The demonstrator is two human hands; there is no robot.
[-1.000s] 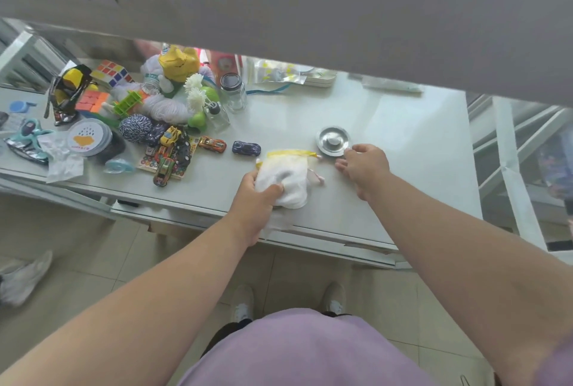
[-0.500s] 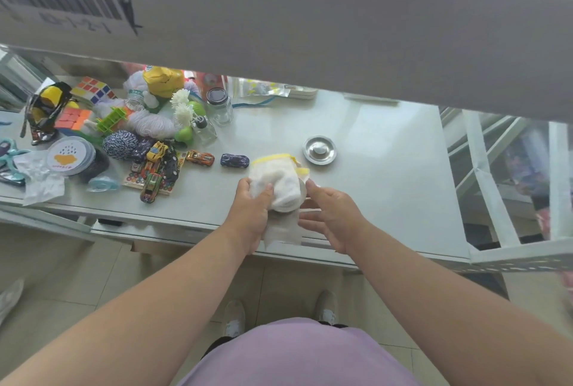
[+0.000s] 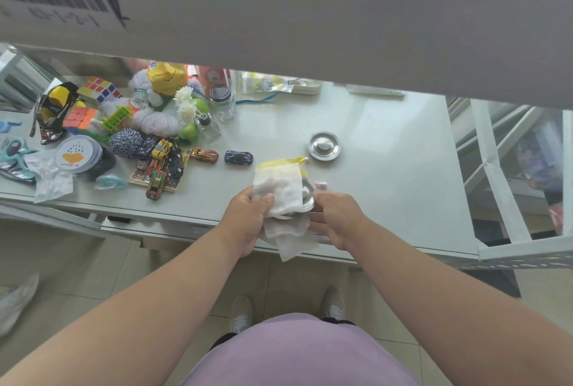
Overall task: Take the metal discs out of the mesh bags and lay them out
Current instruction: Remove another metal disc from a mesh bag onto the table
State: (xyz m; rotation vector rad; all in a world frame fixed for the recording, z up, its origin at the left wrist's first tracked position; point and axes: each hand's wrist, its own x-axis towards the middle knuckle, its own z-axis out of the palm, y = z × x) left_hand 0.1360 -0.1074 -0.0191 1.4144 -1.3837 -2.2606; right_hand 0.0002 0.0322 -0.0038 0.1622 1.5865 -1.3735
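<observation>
Above the table's [image 3: 387,168] near edge, the left hand [image 3: 248,218] clamps its fingers on a bunch of white mesh bags [image 3: 279,193], their number unclear, while the right hand [image 3: 336,218] pinches one metal disc [image 3: 307,196] half out of them, a second disc [image 3: 323,147] lying on the tabletop beyond, near two toy cars [image 3: 238,157].
</observation>
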